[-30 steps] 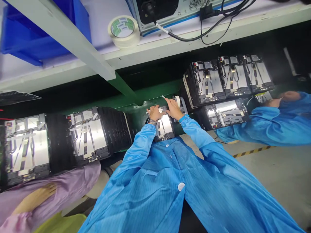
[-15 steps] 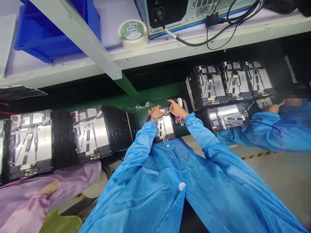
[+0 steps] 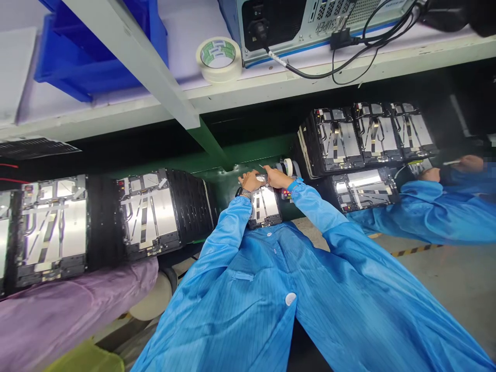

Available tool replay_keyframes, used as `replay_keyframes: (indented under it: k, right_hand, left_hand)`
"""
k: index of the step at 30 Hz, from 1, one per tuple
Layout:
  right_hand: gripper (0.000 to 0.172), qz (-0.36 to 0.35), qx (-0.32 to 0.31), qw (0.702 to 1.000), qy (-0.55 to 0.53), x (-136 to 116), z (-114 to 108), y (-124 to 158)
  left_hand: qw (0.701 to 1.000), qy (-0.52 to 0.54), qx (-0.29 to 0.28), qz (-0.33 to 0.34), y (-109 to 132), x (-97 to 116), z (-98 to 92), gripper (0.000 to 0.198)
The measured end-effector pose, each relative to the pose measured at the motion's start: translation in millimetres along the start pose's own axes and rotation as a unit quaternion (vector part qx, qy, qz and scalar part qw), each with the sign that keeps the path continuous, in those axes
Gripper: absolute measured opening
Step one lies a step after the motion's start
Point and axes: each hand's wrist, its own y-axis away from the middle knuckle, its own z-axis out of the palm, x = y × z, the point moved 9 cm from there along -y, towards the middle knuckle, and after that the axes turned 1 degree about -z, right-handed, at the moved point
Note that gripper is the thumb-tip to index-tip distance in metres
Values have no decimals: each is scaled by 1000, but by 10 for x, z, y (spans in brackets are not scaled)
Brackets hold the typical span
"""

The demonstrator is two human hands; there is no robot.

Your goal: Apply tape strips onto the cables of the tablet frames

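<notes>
In front of my body lies a silver-and-black electronic device panel (image 3: 265,204) with dark strips across its metal face. My left hand (image 3: 250,182) is at its upper left, fingers bent over the top edge; their tips are small and partly hidden. Close beside it, my right hand (image 3: 278,178) is closed over the upper right corner. A thin pale stick-like tool (image 3: 261,166) pokes out from its fingers. Right of the panel stand a small tape roll (image 3: 288,167) and a little box with red and yellow spots (image 3: 285,194), partly covered by my sleeve.
Stacks of similar panels stand at left (image 3: 149,212) and right (image 3: 337,137). Another panel (image 3: 364,188) lies near a co-worker's hand (image 3: 430,174). A purple sleeve (image 3: 96,289) reaches in at left. The shelf above (image 3: 271,98) carries a blue bin (image 3: 96,67), a tape roll (image 3: 219,62) and a computer case (image 3: 287,26).
My right hand has moved left and down, closer to my left hand at the panel's top, and its forefinger is more bent. The co-worker's bare forearm at left is now out of sight.
</notes>
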Motion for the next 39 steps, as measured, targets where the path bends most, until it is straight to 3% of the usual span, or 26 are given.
replay_keyframes:
  k: [15,24,39]
  right_hand:
    - [85,13,7,1000,13,11,32,-11]
    - [80,-4,5,1000,17,3,44,-13]
    - [101,-7,16,1000,24,-52,57,-22]
  left_hand:
    - [1000,6,1,5,-7,-8,13,65]
    - [1000,9,-3,1,10,-1,3,63]
    - [1000,9,1,6,-10,-6,18,67]
